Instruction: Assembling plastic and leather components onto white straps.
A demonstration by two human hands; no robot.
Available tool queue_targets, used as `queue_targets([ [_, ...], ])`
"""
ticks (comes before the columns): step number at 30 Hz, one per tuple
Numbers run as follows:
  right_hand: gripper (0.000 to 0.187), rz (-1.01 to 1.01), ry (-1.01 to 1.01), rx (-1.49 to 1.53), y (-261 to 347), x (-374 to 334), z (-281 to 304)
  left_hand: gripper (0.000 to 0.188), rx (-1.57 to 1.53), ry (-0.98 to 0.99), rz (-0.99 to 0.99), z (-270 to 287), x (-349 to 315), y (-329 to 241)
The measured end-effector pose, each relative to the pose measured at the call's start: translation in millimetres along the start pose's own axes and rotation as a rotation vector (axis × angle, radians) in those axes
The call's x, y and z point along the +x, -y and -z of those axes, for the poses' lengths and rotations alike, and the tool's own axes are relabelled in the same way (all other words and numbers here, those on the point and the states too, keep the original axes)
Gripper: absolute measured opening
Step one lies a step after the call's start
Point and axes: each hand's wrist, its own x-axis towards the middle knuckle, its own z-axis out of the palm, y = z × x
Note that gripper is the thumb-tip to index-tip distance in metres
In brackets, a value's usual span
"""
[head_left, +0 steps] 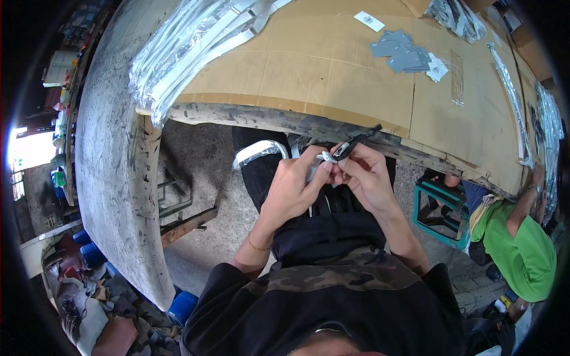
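Observation:
My left hand [292,185] and my right hand [369,178] meet over my lap, just below the table edge. The left fingers are closed on a white strap in clear plastic [261,153], which loops out over my thigh on the left. Its small white end shows between the fingertips. In my right fingers is a slim black object with a shiny metal part [344,150], pointing up toward the table. Its exact kind cannot be made out. The two hands' fingertips nearly touch, and the fingers hide where strap and black object come together.
Many white straps in clear plastic [196,44] lie at the table's left. Grey cards [401,50] and a white tag [369,21] rest on the cardboard cover [297,59]. A person in green [516,252] works at the right, near a teal stool [442,210]. Scraps [113,320] pile lower left.

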Motion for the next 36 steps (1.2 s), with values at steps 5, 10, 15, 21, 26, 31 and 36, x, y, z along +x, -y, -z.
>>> queue_targets([
  [5,0.015,0.013,0.039,0.070,5.5,0.8,8.3,0.013,-0.099,0.084,0.099,-0.6,-0.6,1.7],
  [10,0.017,-0.196,0.205,0.107,16.9,6.7,26.5,0.016,-0.275,0.196,0.131,0.5,0.0,12.2],
  [15,0.014,-0.084,0.015,0.176,30.4,16.0,36.4,0.021,-0.372,0.312,0.126,5.4,-0.7,12.5],
  [21,0.009,0.235,-0.175,0.240,49.4,18.7,49.4,0.025,-0.654,0.242,0.202,0.5,-4.3,22.5],
  [26,0.009,0.340,-0.177,0.223,49.4,12.6,49.9,0.038,-0.803,0.209,0.219,-7.8,-3.3,31.9],
  [31,0.011,0.308,-0.044,0.095,46.7,-2.7,24.4,0.031,-0.794,0.106,0.189,-14.9,-0.5,30.1],
  [36,0.013,0.160,-0.023,-0.345,36.2,-9.6,1.6,0.023,-0.852,-0.048,0.282,-25.7,1.1,29.0],
])
